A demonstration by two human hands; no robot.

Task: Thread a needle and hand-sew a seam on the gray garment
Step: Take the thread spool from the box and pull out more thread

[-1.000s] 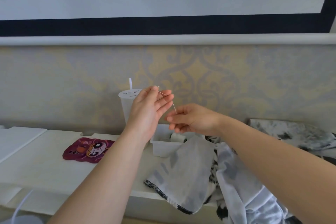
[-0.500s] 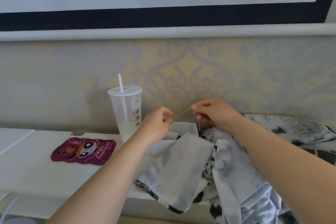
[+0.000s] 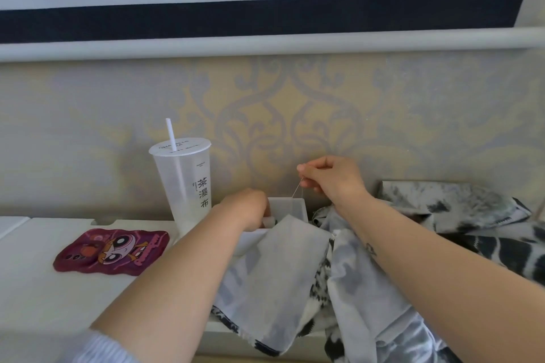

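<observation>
The gray mottled garment point(image 3: 274, 274) hangs over the front edge of the white shelf point(image 3: 44, 298). My right hand point(image 3: 333, 178) is raised above a small white box point(image 3: 296, 208) and pinches a thin needle point(image 3: 297, 190) between thumb and fingertips. A fine thread hangs from the needle toward the box. My left hand point(image 3: 244, 209) reaches down into the box, fingers curled over its rim. A white spool point(image 3: 269, 221) shows just past the knuckles. The fingertips are hidden, so I cannot see whether they hold it.
A tall clear plastic cup point(image 3: 185, 183) with a straw stands left of the box against the patterned wall. A maroon cartoon phone case point(image 3: 112, 250) lies flat on the shelf further left. More black-and-white patterned fabric point(image 3: 460, 209) is piled at the right.
My left hand let go of the thread end and dropped into the white box. My right hand kept its pinch on the needle and stayed above the box.
</observation>
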